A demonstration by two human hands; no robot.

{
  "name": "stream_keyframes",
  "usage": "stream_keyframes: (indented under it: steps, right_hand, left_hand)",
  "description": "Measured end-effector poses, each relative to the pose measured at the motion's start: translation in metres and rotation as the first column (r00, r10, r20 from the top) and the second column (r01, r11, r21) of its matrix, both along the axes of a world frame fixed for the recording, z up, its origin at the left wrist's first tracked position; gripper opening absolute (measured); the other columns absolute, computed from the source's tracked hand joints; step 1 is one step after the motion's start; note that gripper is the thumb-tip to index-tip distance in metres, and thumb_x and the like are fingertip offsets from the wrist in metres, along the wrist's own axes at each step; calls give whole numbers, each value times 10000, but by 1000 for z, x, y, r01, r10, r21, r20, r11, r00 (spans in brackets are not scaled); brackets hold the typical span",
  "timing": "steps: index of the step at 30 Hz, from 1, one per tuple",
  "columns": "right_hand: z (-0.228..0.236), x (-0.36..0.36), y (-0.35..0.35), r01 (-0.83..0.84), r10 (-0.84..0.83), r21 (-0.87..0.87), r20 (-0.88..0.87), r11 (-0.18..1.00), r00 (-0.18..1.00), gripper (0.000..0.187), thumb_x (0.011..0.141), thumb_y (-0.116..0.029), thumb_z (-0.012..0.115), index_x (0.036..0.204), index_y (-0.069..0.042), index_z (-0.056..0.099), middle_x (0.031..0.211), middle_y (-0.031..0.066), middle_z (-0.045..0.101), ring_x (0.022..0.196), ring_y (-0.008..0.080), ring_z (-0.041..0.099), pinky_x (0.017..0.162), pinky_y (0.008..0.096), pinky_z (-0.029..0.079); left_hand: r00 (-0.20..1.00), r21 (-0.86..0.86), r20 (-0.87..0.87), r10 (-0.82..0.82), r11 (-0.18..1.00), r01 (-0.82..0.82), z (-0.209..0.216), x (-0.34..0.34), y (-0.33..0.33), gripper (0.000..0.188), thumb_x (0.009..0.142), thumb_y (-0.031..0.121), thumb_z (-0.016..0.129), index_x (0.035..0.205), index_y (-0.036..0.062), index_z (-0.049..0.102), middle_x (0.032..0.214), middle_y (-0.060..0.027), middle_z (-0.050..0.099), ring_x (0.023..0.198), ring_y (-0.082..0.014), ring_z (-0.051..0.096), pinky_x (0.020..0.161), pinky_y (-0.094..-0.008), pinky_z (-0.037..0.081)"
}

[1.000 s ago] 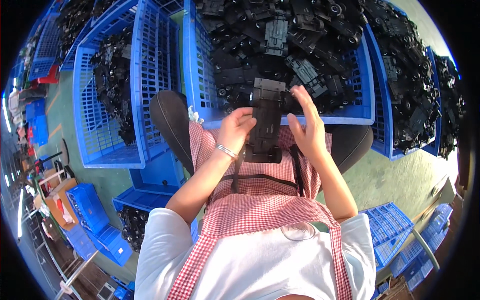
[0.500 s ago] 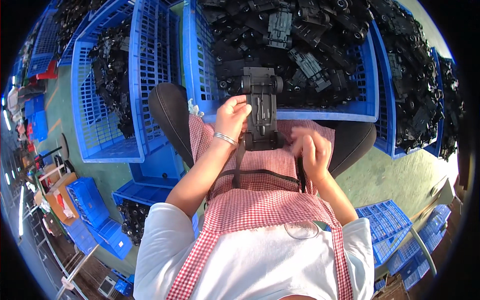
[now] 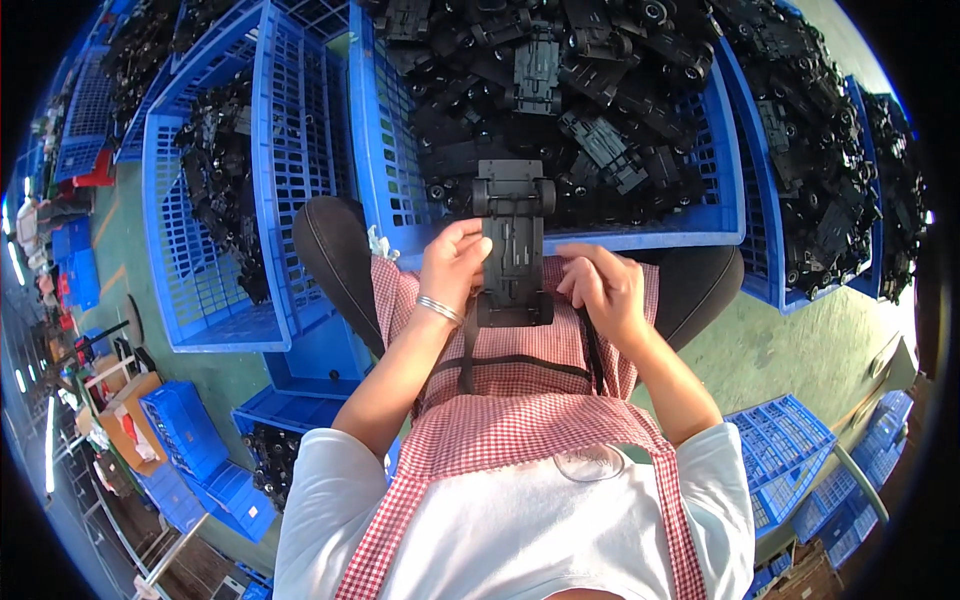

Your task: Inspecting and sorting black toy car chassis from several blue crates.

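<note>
A black toy car chassis (image 3: 512, 250) with dark wheels stands on end over my lap, its flat underside facing up. My left hand (image 3: 455, 265) is closed on its left edge, thumb on the face. Close by its right edge is my right hand (image 3: 607, 298), fingers half bent and apart, with the index finger reaching toward the chassis. I see nothing held in that hand. Beyond the chassis stands a blue crate (image 3: 640, 240) heaped with similar black chassis (image 3: 537, 75), a few of them showing grey undersides.
My knees, in dark trousers (image 3: 335, 265), flank the near side of the crate. More blue crates of chassis stand at the left (image 3: 265, 200) and right (image 3: 765, 190). Stacked blue baskets (image 3: 775, 450) are at the lower right, blue bins (image 3: 185, 425) at the lower left.
The chassis and my left hand sit slightly lower in the view. My right hand has shifted a little left toward the chassis, its fingers reaching out more. The whole view has shifted slightly.
</note>
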State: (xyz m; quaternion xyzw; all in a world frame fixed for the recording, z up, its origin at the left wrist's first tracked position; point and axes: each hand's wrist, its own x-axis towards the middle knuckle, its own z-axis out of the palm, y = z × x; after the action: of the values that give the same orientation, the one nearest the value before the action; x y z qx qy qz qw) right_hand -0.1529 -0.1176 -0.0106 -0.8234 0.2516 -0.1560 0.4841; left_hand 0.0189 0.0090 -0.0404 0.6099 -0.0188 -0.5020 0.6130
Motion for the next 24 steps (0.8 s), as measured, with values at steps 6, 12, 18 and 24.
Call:
stream_keyframes:
  steps: [6,12,18,24]
  right_hand:
    - [-60,-4,41,197,-224,624,-36,757,974,416,932,-124,486,1310,-4,362,1190,111,487,945,150,546,813,258,449]
    - [-27,-7,39,285,-240,917,-221,278,945,372,891,-166,518,1228,-29,437,982,78,578,831,140,589,490,253,508]
    - [-11,-50,-15,480,-455,734,-258,481,852,403,884,-180,558,1217,26,463,1107,104,567,1023,161,523,886,276,427]
    - [58,-127,-148,711,-752,478,-145,516,643,309,855,-161,550,1128,-27,497,967,58,572,853,143,580,513,281,527]
  left_hand:
    - [993,66,-119,-25,997,33,-28,-4,0,266,861,72,589,1117,23,535,901,-49,626,636,-97,592,530,-227,489]
    - [943,86,144,-299,954,289,-84,-5,-4,257,883,80,565,1132,20,559,1023,-110,640,813,-170,640,695,-292,539]
    - [940,104,148,-308,950,295,-72,5,-23,245,922,98,486,1145,1,517,1010,-179,636,716,-229,658,628,-315,562]
    - [909,173,231,-346,934,312,-66,5,-36,234,932,86,432,1130,-20,497,947,-183,648,535,-214,634,450,-298,549]
